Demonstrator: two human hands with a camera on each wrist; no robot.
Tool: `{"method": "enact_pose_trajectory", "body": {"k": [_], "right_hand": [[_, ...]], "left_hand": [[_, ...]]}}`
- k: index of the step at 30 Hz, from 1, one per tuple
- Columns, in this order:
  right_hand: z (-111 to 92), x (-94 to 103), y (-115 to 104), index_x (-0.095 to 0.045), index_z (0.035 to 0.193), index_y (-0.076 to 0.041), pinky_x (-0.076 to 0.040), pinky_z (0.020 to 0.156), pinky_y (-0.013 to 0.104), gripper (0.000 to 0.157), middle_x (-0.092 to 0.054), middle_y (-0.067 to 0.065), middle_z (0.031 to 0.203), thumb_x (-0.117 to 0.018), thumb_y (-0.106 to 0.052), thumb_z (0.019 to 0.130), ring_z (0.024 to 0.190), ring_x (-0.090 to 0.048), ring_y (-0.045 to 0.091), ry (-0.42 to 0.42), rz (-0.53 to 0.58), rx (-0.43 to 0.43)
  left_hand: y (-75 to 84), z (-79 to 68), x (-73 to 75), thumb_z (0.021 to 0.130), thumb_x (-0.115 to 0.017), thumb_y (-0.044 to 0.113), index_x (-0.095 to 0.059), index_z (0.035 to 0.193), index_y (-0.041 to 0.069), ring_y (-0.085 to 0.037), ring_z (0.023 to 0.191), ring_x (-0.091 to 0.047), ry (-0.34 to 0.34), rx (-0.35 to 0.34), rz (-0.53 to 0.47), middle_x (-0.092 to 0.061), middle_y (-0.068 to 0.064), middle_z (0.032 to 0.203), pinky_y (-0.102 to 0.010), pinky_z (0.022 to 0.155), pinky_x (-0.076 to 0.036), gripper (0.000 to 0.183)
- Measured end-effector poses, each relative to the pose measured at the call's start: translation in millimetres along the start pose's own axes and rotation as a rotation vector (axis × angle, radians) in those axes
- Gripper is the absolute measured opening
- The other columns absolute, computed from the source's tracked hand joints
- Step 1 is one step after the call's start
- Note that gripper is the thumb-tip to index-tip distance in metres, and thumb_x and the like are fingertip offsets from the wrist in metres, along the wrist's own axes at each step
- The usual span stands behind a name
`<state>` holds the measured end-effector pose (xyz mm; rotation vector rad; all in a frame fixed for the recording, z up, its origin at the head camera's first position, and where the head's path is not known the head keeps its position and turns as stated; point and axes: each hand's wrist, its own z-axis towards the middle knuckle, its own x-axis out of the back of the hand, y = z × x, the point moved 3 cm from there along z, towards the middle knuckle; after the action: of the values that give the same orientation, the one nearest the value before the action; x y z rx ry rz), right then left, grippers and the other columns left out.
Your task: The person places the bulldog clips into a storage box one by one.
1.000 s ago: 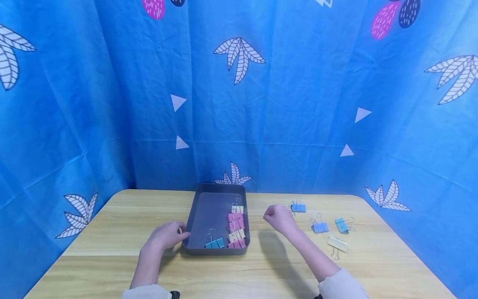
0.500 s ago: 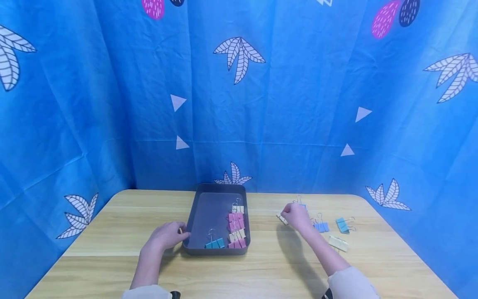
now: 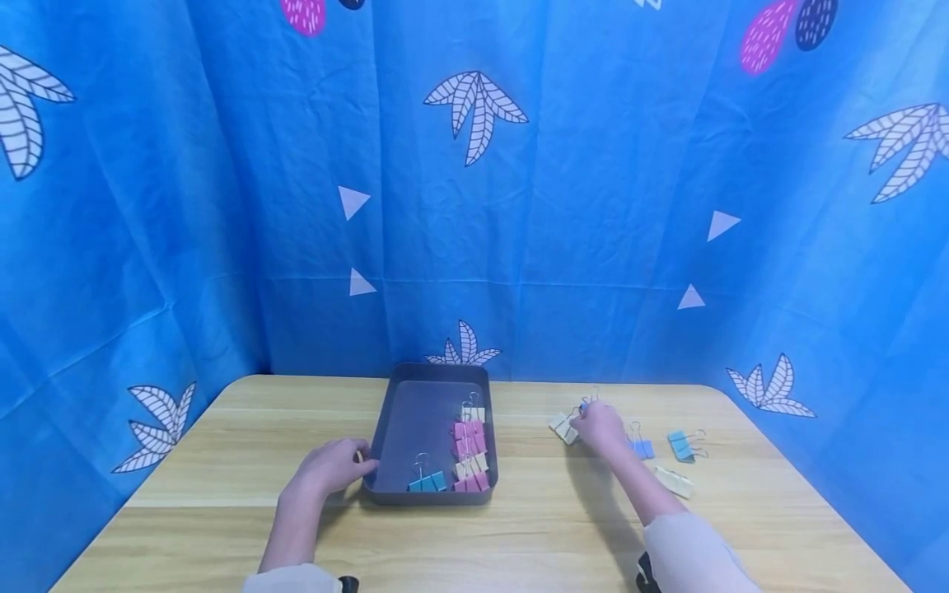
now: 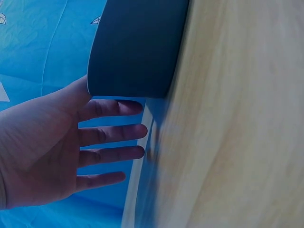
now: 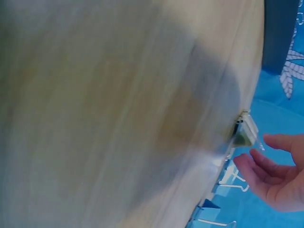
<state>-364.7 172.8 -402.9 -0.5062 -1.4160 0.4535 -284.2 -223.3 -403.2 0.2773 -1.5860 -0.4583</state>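
My left hand (image 3: pixel 334 467) holds the near left wall of a dark grey tray (image 3: pixel 393 436), its thumb over the rim. In the left wrist view its other fingers (image 4: pixel 111 154) extend straight outside the wall. My right hand (image 3: pixel 600 428) is beside a cream binder clip (image 3: pixel 565 428) on the table. In the right wrist view thumb and fingertips stand apart near the wire handle of that clip (image 5: pixel 249 126); contact is unclear. A blue binder clip (image 3: pixel 584 405) is mostly hidden behind the right hand.
Inside the tray, pink and cream clips (image 3: pixel 469 445) line the right side, and a teal clip (image 3: pixel 427 482) lies near the front. Right of my right hand are a blue clip (image 3: pixel 643 449), a light blue clip (image 3: pixel 680 445) and another cream clip (image 3: pixel 675 482). A blue curtain (image 3: pixel 474 222) hangs behind the table.
My right hand has moved rightward over the table, uncovering the cream clip and partly covering the blue ones. The left hand and tray have stayed put.
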Motion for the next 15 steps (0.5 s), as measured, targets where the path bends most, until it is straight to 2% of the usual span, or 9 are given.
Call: {"method": "enact_pose_trajectory", "body": {"k": [5,12,15], "right_hand": [[8,-6.9,4,-0.044,0.057,-0.008,-0.032,0.043,0.021,0.032,-0.041,0.001,0.052,-0.064,-0.01,0.082,0.045,-0.033,0.01,0.025,-0.033,-0.012],[17,-17.4,10,-0.052,0.062,-0.004,-0.033,0.042,0.019,0.021,-0.05,0.005,0.055,-0.062,-0.005,0.081,0.044,-0.036,0.009,0.032,0.055,-0.078],[18,-19.5,10,-0.052,0.06,-0.004,-0.031,0.04,0.018,0.022,-0.05,0.004,0.054,-0.062,-0.004,0.08,0.042,-0.034,0.008,0.028,0.085,-0.091]], "left_hand": [[-0.9,0.4,-0.4,0.086,-0.063,0.025,-0.065,0.101,0.003,-0.016,0.068,-0.053,-0.001,-0.004,0.001,-0.062,-0.003,0.085,-0.042,0.068,-0.047,0.026],[-2.2,1.3,-0.6,0.085,-0.064,0.025,-0.064,0.106,0.001,-0.018,0.074,-0.055,-0.001,0.003,0.001,-0.063,-0.008,0.092,-0.045,0.072,-0.048,0.031],[-3.1,2.0,-1.1,0.085,-0.064,0.025,-0.064,0.106,0.001,-0.017,0.073,-0.055,-0.001,0.008,-0.004,-0.063,-0.007,0.092,-0.045,0.072,-0.048,0.031]]}}
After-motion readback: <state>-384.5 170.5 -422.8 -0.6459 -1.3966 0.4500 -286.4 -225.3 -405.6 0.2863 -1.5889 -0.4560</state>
